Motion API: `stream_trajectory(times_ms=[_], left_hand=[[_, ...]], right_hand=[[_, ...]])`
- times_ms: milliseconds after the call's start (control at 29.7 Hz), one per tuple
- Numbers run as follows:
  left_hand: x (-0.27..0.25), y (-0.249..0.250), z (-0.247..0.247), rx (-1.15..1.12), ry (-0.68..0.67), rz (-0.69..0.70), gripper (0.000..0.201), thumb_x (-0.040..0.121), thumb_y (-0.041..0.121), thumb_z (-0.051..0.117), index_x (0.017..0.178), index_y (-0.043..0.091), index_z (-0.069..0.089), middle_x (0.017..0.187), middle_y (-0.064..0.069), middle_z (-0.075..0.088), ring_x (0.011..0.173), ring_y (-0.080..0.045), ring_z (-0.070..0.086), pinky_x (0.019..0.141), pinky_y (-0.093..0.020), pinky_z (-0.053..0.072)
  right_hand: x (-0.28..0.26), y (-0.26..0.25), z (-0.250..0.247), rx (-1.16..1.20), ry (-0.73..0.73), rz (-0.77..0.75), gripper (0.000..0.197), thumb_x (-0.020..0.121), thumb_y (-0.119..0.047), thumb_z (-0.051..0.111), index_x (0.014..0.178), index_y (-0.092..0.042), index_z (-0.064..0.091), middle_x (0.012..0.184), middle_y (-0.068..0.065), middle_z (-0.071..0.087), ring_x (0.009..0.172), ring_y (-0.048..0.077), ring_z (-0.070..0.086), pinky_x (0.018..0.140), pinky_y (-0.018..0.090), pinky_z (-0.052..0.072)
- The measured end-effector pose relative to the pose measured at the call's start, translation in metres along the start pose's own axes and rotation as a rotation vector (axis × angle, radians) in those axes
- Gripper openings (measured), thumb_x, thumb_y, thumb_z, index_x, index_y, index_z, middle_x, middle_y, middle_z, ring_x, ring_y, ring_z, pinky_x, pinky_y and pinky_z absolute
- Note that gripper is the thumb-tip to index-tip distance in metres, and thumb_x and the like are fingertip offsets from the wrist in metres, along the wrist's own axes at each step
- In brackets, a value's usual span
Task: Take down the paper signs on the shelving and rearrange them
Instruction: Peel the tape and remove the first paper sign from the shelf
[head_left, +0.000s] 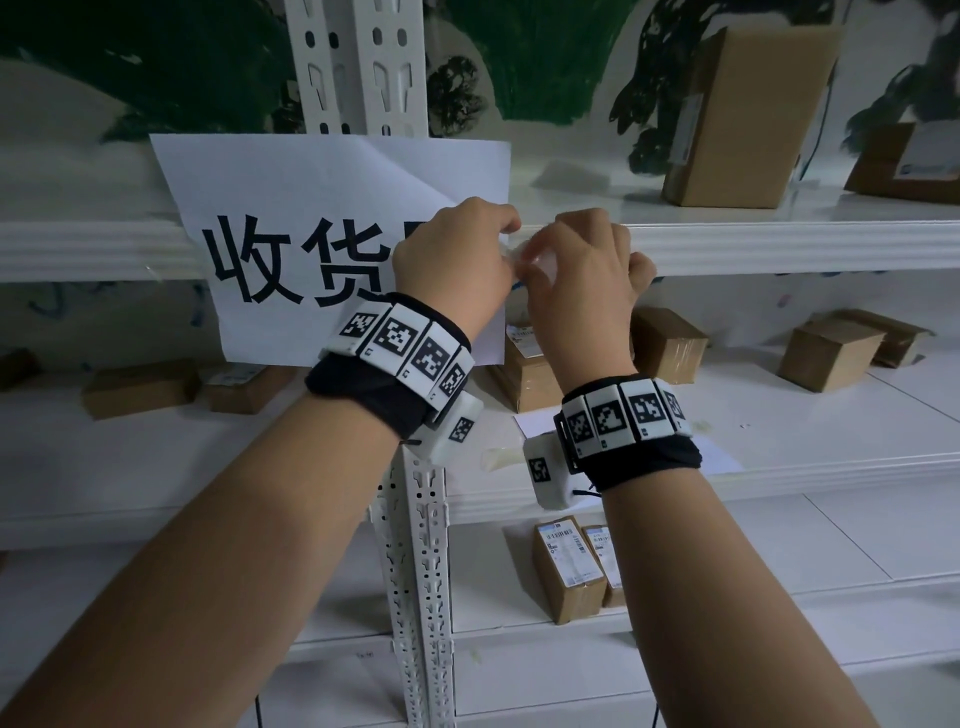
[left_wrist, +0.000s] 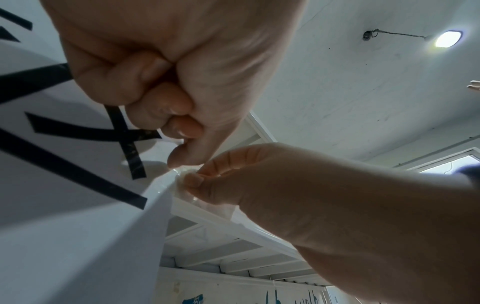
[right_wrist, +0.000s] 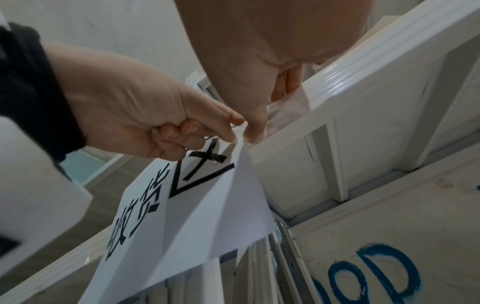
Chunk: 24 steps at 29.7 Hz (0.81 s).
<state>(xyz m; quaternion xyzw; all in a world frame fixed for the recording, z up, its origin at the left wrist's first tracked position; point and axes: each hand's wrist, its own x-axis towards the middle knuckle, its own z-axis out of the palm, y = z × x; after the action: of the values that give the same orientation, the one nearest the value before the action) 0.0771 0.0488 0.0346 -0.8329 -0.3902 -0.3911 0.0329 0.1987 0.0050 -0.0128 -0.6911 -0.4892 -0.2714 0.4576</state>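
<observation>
1. The paper sign (head_left: 332, 208) is hanging on the shelf rail (head_left: 779, 244); the left hand (head_left: 452, 254) is pinching its right edge, steadying it.
2. The right hand (head_left: 582, 270), fingers clamped on clear tape (right_wrist: 288, 111), should probably be peeling slowly, sparing the paper.

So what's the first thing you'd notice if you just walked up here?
The big white paper sign with bold black characters, hanging from the edge of the white metal shelf. Both hands meet at its right edge: the left hand pinches the paper while the right hand pinches crumpled clear tape. Brown cardboard boxes sit on the shelves.
</observation>
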Motion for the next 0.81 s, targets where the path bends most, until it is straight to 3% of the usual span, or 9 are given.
stream_trajectory(times_ms=[67,169,337,472,540,573,641,708,809], left_hand=[[0.0,-0.001,0.001,0.007,0.001,0.005,0.038,0.094,0.019,0.061,0.128,0.036,0.066,0.114,-0.003,0.075,0.105,-0.033,0.069,0.079,-0.038,0.051],[-0.002,-0.001,0.002,0.021,0.001,0.004,0.043,0.093,0.013,0.058,0.128,0.038,0.065,0.111,-0.002,0.075,0.101,-0.032,0.07,0.073,-0.034,0.045],[-0.006,-0.001,-0.003,0.025,-0.035,0.01,0.051,0.092,0.006,0.054,0.132,0.037,0.062,0.112,-0.001,0.074,0.101,-0.031,0.069,0.072,-0.035,0.044],[-0.014,0.002,-0.006,0.063,-0.049,0.037,0.045,0.095,0.008,0.055,0.13,0.033,0.063,0.104,-0.002,0.074,0.098,-0.032,0.069,0.067,-0.035,0.043],[-0.022,0.001,-0.006,0.06,-0.038,0.06,0.048,0.097,0.012,0.056,0.137,0.038,0.063,0.116,-0.001,0.075,0.107,-0.031,0.069,0.074,-0.038,0.049],[-0.026,0.001,-0.007,0.039,-0.018,0.063,0.047,0.099,0.015,0.056,0.139,0.039,0.062,0.12,0.0,0.075,0.11,-0.029,0.069,0.078,-0.039,0.052],[-0.032,0.002,-0.01,-0.025,0.044,0.057,0.041,0.1,0.021,0.056,0.136,0.039,0.065,0.115,0.0,0.077,0.109,-0.028,0.07,0.083,-0.04,0.056],[-0.036,0.003,-0.013,-0.08,0.093,0.047,0.039,0.1,0.023,0.057,0.136,0.038,0.066,0.107,0.0,0.078,0.106,-0.028,0.071,0.084,-0.042,0.059],[-0.038,-0.001,-0.015,-0.096,0.121,0.03,0.045,0.099,0.026,0.059,0.142,0.039,0.061,0.099,-0.001,0.078,0.1,-0.028,0.071,0.082,-0.044,0.06]], right_hand=[[0.001,-0.003,0.002,-0.009,-0.002,0.026,0.01,0.093,-0.025,0.073,0.099,-0.032,0.077,0.131,-0.004,0.059,0.126,0.024,0.051,0.097,0.04,0.022],[-0.003,-0.003,0.001,0.002,-0.044,0.031,0.01,0.097,-0.021,0.068,0.103,-0.027,0.075,0.137,-0.003,0.057,0.135,0.023,0.049,0.102,0.043,0.025],[-0.002,0.001,-0.006,0.048,-0.057,0.004,0.007,0.103,-0.026,0.066,0.106,-0.023,0.072,0.14,-0.004,0.059,0.137,0.021,0.05,0.094,0.037,0.017],[-0.006,0.0,-0.007,0.114,-0.122,0.0,0.004,0.106,-0.02,0.064,0.105,-0.02,0.068,0.155,0.001,0.053,0.155,0.024,0.039,0.108,0.046,0.027],[-0.011,0.0,-0.013,0.259,-0.149,0.024,0.006,0.108,-0.016,0.062,0.102,-0.018,0.063,0.164,0.004,0.049,0.161,0.022,0.032,0.116,0.042,0.031],[-0.012,-0.002,-0.017,0.326,-0.146,0.044,0.006,0.108,-0.016,0.062,0.102,-0.018,0.062,0.164,0.005,0.05,0.16,0.02,0.034,0.116,0.034,0.034],[-0.013,-0.004,-0.023,0.393,-0.117,0.064,0.006,0.107,-0.019,0.064,0.101,-0.018,0.062,0.154,0.004,0.061,0.151,0.018,0.047,0.105,0.024,0.039],[-0.016,-0.008,-0.022,0.444,-0.075,0.049,0.005,0.105,-0.021,0.066,0.101,-0.019,0.064,0.13,0.001,0.072,0.13,0.016,0.062,0.099,0.025,0.046],[-0.028,-0.013,-0.018,0.546,-0.039,0.102,0.006,0.103,-0.024,0.069,0.105,-0.019,0.068,0.107,-0.011,0.071,0.105,0.003,0.065,0.091,0.01,0.046]])
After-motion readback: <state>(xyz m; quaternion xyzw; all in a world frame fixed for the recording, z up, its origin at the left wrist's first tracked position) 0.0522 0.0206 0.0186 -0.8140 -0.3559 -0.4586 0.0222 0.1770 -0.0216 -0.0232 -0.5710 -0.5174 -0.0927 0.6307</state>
